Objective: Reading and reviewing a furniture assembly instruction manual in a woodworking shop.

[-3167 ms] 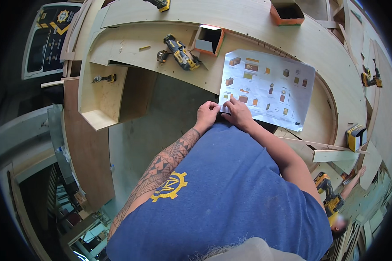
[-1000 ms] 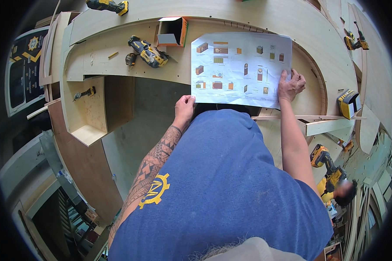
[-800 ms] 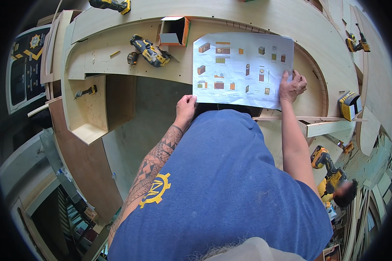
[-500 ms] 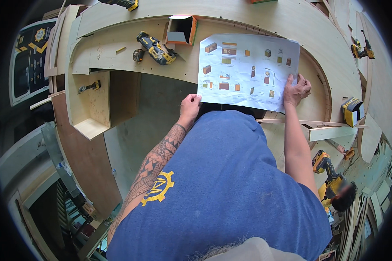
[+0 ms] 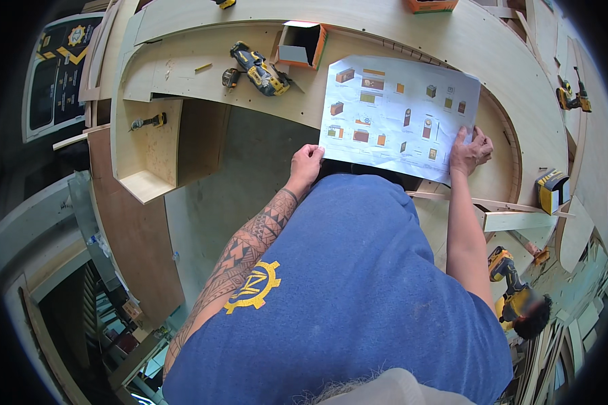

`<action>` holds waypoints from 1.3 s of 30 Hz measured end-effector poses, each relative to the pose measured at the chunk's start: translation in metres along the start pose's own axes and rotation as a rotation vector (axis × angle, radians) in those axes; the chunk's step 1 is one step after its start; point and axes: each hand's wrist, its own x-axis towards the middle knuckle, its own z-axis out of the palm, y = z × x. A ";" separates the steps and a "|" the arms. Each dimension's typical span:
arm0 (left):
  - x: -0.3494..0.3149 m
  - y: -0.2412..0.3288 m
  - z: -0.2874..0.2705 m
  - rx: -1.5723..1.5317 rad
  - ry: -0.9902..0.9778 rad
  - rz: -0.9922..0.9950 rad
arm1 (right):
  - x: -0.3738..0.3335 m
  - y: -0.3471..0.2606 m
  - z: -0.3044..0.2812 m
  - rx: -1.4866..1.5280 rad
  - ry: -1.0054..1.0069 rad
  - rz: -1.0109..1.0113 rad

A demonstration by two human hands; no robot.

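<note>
As left hand (image 5: 307,165) pinches printed sheet (image 5: 402,101), right hand (image 5: 471,152) at opposite edge

Gear emblem (image 5: 253,288) on shirt (image 5: 358,283); print on sheet (image 5: 392,121) illegible.

Right grip (image 5: 471,152) now farther right

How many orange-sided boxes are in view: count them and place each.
2. One open orange and white cardboard box on the curved pale wooden surface, left of the printed white paper sheet; another orange cardboard box cut off by the top edge. Others may be hidden.
</note>
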 end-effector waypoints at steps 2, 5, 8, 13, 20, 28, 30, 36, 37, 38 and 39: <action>0.001 -0.001 -0.001 0.000 0.003 0.009 | -0.001 -0.002 0.000 -0.002 -0.008 0.007; 0.008 -0.013 -0.005 0.031 0.023 0.029 | -0.002 -0.006 0.000 0.007 -0.017 0.022; 0.017 -0.030 -0.009 0.098 0.032 0.073 | -0.001 -0.006 0.003 -0.022 -0.003 -0.021; 0.013 -0.023 -0.003 0.193 0.061 0.122 | 0.000 0.015 0.012 -0.069 -0.017 -0.027; 0.010 -0.027 -0.002 0.134 0.058 0.141 | 0.002 0.013 0.014 -0.088 -0.049 0.004; 0.013 -0.029 -0.004 0.175 0.069 0.127 | 0.001 0.015 0.017 -0.097 -0.005 -0.045; 0.016 -0.035 -0.004 0.131 0.049 0.097 | 0.001 0.011 0.016 -0.080 0.009 -0.054; 0.016 -0.035 -0.003 0.031 -0.004 0.056 | 0.000 0.001 0.005 -0.033 0.009 -0.023; 0.014 -0.033 -0.002 0.031 -0.009 0.055 | 0.000 0.001 0.004 -0.037 0.010 -0.021; 0.013 -0.031 -0.002 0.027 -0.005 0.053 | 0.000 0.001 0.002 -0.036 -0.001 -0.010; 0.011 -0.029 -0.001 0.022 -0.001 0.050 | 0.000 0.001 0.002 -0.034 -0.013 0.000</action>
